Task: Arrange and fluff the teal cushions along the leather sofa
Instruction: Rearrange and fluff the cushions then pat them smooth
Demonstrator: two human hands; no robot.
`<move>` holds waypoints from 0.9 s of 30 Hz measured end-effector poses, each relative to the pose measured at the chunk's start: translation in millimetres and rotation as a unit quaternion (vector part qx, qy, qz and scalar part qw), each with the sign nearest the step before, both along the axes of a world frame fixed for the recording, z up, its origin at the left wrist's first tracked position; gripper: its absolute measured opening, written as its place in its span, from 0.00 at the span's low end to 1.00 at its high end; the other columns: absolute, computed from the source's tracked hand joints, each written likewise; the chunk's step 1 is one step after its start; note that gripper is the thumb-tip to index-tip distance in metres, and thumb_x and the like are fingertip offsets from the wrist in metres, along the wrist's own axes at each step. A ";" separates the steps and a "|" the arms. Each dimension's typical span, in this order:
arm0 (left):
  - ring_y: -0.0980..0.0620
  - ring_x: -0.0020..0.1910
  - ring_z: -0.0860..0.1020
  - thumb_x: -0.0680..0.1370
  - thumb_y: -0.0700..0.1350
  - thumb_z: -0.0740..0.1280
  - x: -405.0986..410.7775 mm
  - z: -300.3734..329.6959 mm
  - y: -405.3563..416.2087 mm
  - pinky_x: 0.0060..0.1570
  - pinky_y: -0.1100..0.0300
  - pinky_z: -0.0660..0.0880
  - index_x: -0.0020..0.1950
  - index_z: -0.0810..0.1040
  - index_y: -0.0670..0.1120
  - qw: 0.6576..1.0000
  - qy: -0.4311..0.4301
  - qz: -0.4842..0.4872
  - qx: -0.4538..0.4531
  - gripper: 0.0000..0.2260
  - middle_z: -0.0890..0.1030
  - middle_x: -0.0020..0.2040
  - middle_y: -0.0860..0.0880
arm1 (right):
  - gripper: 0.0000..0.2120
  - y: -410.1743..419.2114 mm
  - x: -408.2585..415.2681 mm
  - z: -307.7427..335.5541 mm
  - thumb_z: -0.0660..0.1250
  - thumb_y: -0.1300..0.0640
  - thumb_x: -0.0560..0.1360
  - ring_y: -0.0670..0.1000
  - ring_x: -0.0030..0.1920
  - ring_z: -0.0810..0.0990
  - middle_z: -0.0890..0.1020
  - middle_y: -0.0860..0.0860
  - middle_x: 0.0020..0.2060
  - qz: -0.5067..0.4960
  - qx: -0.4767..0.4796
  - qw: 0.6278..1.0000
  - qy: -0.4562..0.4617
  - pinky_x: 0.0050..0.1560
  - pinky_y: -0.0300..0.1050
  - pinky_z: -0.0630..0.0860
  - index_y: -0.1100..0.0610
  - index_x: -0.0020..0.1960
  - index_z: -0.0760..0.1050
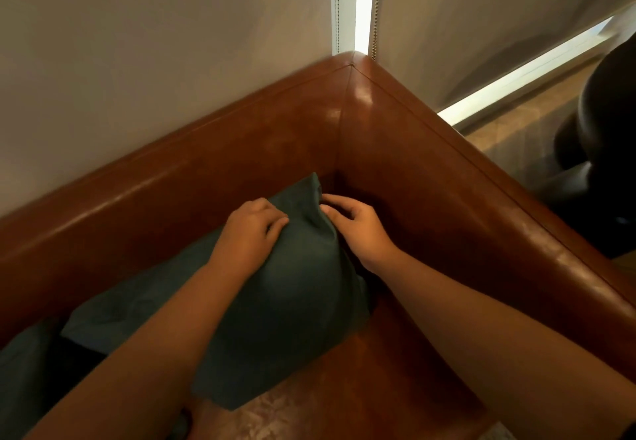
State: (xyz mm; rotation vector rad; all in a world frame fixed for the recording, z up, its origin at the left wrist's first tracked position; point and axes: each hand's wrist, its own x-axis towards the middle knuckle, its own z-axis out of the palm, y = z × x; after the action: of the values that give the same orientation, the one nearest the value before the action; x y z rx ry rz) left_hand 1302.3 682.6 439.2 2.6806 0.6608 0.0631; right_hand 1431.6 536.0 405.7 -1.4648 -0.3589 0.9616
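A teal cushion (289,305) leans in the corner of the brown leather sofa (430,178), its top corner pointing up toward the backrest. My left hand (251,229) lies on the cushion's upper left side, fingers curled into the fabric. On the cushion's top right edge, my right hand (358,226) pinches the fabric between thumb and fingers. A second teal cushion (24,377) shows at the lower left edge, partly hidden by my left forearm.
The sofa backrest meets in a corner just beyond the cushion. Pale roller blinds (155,43) hang behind it, with a bright gap (363,5) between them. A dark rounded object (605,123) stands on the floor to the right, beyond the sofa.
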 end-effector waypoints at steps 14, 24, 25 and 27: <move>0.52 0.46 0.71 0.77 0.36 0.60 -13.9 -7.7 1.9 0.48 0.65 0.66 0.45 0.74 0.38 0.984 -0.174 0.048 0.001 0.05 0.74 0.46 0.43 | 0.13 -3.8 10.8 -14.5 0.60 0.60 0.80 0.48 0.62 0.75 0.78 0.49 0.61 0.161 -0.082 0.983 -0.040 0.63 0.47 0.72 0.54 0.64 0.74; 0.60 0.46 0.66 0.78 0.32 0.60 -21.2 -8.8 -0.9 0.49 0.71 0.62 0.45 0.73 0.37 0.978 -0.199 0.066 -0.011 0.04 0.72 0.46 0.43 | 0.12 7.0 -22.5 -35.0 0.65 0.59 0.78 0.51 0.60 0.73 0.79 0.54 0.59 0.177 -0.072 0.956 -0.225 0.62 0.45 0.69 0.59 0.60 0.77; 0.60 0.46 0.66 0.78 0.32 0.60 -24.2 -8.2 -0.6 0.50 0.72 0.62 0.45 0.73 0.37 0.977 -0.202 0.062 -0.006 0.04 0.72 0.46 0.43 | 0.11 7.1 -20.7 -33.0 0.64 0.58 0.79 0.52 0.59 0.72 0.79 0.54 0.58 0.192 -0.069 0.943 -0.263 0.61 0.44 0.68 0.59 0.60 0.76; 0.61 0.47 0.66 0.78 0.32 0.61 -30.6 -5.7 2.5 0.50 0.73 0.62 0.45 0.74 0.37 0.977 -0.203 0.064 0.000 0.04 0.72 0.46 0.44 | 0.09 7.9 -13.3 -27.9 0.62 0.61 0.79 0.53 0.56 0.73 0.79 0.56 0.54 0.185 -0.062 0.926 -0.323 0.56 0.42 0.67 0.62 0.56 0.76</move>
State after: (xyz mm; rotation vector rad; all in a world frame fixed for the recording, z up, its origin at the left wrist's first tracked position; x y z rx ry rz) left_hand 1271.6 685.0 433.5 2.5083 0.6939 0.6255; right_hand 1418.3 543.9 377.7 -1.8544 -1.1052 0.7726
